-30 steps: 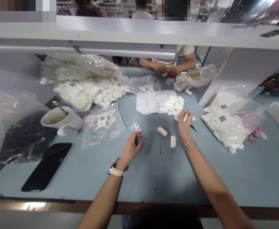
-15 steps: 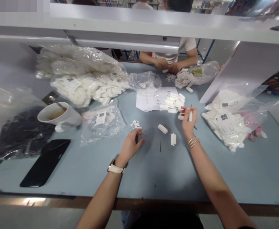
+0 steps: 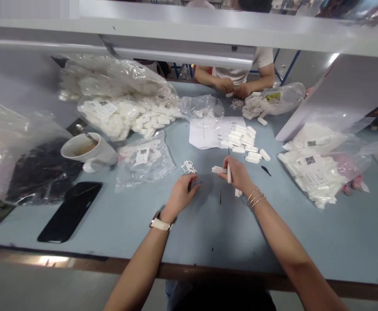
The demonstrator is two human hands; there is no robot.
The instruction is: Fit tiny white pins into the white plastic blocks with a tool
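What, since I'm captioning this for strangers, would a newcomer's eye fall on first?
Probably the bulging clear plastic bags at back left, then the white cup nearer on the left. Centrally, the right hand holds a slim white pen-like tool beside a small white block, while the left hand sits beside a heap of tiny white pieces.

To the left of the left hand, a black phone lies flat on the blue-grey tabletop. Beyond this phone there is a white mug, with a metal spoon leaning inside. Farther left is a transparent bag with dark contents. Well ahead of the left hand, a white shelf crosses above the tabletop, and beneath it a person in a white shirt is partly visible.
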